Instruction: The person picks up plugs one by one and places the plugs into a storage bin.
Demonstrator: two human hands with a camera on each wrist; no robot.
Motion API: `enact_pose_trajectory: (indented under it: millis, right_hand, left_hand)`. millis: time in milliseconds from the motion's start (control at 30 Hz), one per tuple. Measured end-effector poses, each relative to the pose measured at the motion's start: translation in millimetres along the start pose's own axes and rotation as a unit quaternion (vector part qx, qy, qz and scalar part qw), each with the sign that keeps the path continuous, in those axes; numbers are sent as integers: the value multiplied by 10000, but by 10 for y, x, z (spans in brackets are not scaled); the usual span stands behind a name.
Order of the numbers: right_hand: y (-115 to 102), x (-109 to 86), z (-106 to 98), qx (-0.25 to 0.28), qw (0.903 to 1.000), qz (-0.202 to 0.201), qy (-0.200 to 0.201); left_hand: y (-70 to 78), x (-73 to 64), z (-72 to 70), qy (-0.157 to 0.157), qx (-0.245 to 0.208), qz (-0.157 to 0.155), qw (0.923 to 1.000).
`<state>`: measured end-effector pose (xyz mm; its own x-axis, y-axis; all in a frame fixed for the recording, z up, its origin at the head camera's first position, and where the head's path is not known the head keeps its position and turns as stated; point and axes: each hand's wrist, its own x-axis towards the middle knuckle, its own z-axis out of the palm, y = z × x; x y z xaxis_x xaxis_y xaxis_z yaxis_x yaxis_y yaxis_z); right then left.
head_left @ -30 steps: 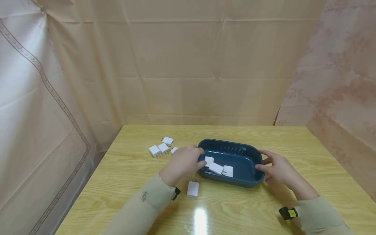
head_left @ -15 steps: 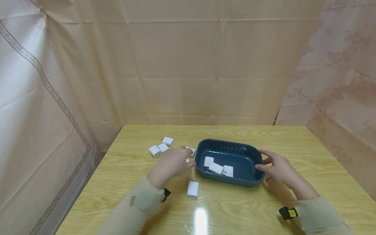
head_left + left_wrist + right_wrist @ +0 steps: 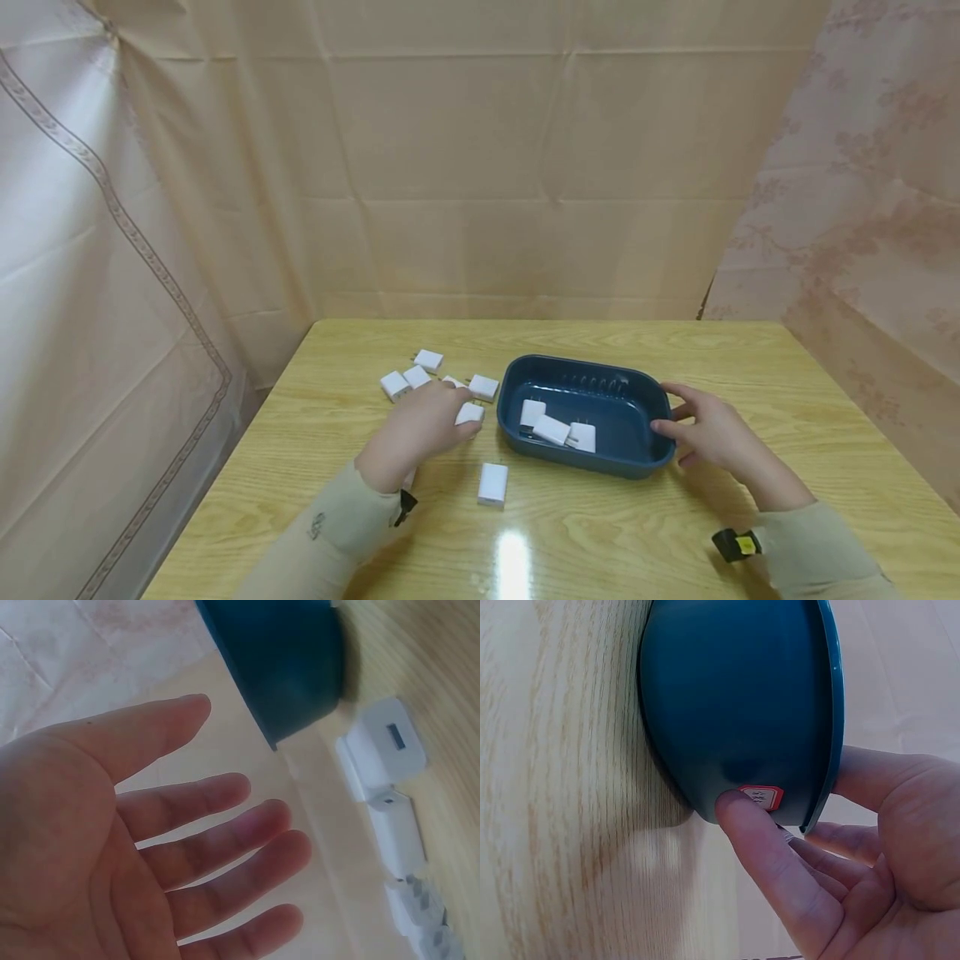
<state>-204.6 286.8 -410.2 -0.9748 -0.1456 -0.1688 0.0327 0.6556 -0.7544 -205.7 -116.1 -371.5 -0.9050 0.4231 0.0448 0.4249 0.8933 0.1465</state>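
Note:
My left hand (image 3: 420,427) hovers over a scatter of white USB plug chargers left of a dark blue plastic tub (image 3: 630,468). In the left wrist view its fingers (image 3: 247,829) are spread and the palm holds nothing. The nearest charger (image 3: 470,413) lies beyond the fingertips, with another charger (image 3: 483,387) just behind it. My right hand (image 3: 712,429) grips the tub's right end, thumb over the rim and fingers against the outer wall. Three chargers lie inside the tub, including one charger (image 3: 552,430) that overlaps its neighbours.
A single charger (image 3: 492,484) lies in front of the tub. Farther left are several more, among them a charger (image 3: 394,385) and one at the back, a charger (image 3: 428,360). The wooden table (image 3: 600,542) backs onto a beige cloth (image 3: 465,167).
My left hand has drawn back leftward from the tub's left rim, uncovering chargers beside the tub. My right hand and the tub have stayed in place.

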Motion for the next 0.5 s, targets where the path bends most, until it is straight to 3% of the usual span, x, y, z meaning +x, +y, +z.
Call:
enact_pose_trajectory:
  millis: [500]
  right_hand:
    - [-11, -3, -9, -10, 10000, 27, 11]
  left_hand:
    - [-221, -154, 120, -66, -190, -249, 9995]
